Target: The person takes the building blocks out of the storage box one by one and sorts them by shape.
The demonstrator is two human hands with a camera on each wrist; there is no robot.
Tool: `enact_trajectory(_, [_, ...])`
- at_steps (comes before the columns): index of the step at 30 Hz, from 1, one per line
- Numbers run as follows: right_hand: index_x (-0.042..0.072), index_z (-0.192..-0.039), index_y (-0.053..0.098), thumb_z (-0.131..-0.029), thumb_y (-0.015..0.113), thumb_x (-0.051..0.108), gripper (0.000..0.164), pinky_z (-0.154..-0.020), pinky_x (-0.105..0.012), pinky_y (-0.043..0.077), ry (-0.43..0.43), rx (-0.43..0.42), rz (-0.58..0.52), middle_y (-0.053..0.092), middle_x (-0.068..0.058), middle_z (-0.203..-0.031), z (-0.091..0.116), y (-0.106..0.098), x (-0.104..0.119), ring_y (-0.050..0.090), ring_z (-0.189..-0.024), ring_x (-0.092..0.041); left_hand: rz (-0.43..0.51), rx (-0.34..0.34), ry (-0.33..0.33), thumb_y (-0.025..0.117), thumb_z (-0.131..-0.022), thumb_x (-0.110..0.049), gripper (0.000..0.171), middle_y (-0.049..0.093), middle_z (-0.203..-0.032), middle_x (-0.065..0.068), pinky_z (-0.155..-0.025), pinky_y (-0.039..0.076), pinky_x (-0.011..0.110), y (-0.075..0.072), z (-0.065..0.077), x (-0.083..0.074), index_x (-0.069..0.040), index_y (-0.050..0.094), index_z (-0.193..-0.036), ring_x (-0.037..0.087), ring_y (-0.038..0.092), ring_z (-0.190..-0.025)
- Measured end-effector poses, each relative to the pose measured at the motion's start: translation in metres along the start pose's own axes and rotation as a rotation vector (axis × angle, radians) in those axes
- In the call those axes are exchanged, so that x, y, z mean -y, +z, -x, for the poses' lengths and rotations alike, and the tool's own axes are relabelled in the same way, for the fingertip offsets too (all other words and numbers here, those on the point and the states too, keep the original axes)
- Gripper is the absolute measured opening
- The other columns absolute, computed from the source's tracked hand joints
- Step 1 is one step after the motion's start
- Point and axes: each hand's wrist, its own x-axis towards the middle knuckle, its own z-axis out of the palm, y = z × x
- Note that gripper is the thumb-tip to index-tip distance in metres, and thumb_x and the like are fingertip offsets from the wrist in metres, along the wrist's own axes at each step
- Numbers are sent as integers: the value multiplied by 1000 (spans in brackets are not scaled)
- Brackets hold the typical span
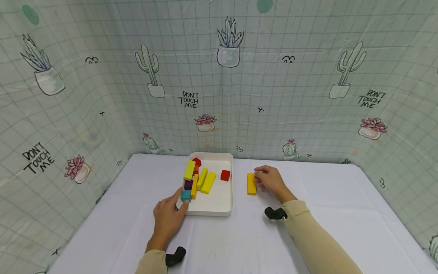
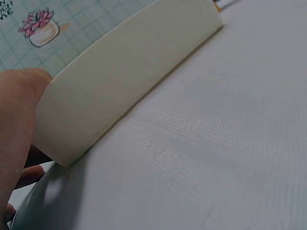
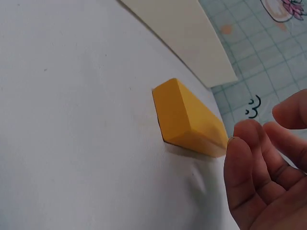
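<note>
A white tray (image 1: 208, 209) holds several coloured wooden blocks. My left hand (image 1: 169, 217) grips its near left corner, beside a teal cube (image 1: 186, 195); the left wrist view shows the thumb (image 2: 26, 91) at the rim and other fingertips past the corner. To the right of the tray, an orange-yellow rectangular block (image 1: 251, 184) lies on the white cloth. My right hand (image 1: 271, 182) is just right of that block, fingers loosely bent and holding nothing. In the right wrist view a small gap seems to separate fingertips and block (image 3: 187, 120); contact is hard to judge.
Inside the tray lie yellow blocks (image 1: 208, 183), a red cube (image 1: 225, 175), a purple block (image 1: 188, 185) and an orange-yellow block (image 1: 194, 186). A patterned grid curtain (image 1: 260, 114) stands behind the table. Each wrist carries a black camera mount (image 1: 275, 214).
</note>
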Motion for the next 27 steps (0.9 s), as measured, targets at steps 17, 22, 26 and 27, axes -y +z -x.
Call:
enact_trajectory(17, [-3,-127,62,-101,56,21,37,-76,-32,58,-60,106,-114,69,-15,-105,2,23,30,66,-89,-24,2,7,-3,62,-96,-32,56,62,-134,18,-113,13,65,2,-5,-6,-15,52,-148,38,49,-129])
enact_trajectory(22, [-1,-127,63,-100,57,21,35,-76,-32,59,-54,123,-118,70,-13,-103,-1,33,34,67,-88,-24,-2,-4,7,63,-96,-31,55,63,-133,18,-113,15,65,0,-4,-5,-14,52,-148,39,50,-127])
enact_trajectory(26, [1,-126,65,-100,57,21,33,-76,-33,59,-49,137,-130,70,-12,-101,0,40,38,68,-87,-24,-5,-7,3,63,-96,-30,55,63,-132,19,-112,16,65,-1,-1,-4,-14,53,-147,39,50,-127])
enact_trajectory(27, [1,-125,64,-100,57,20,33,-76,-33,59,-53,138,-133,70,-12,-101,0,42,40,67,-86,-24,-6,-6,3,63,-96,-30,55,63,-132,19,-113,16,65,-1,-1,-3,-14,52,-147,39,50,-127])
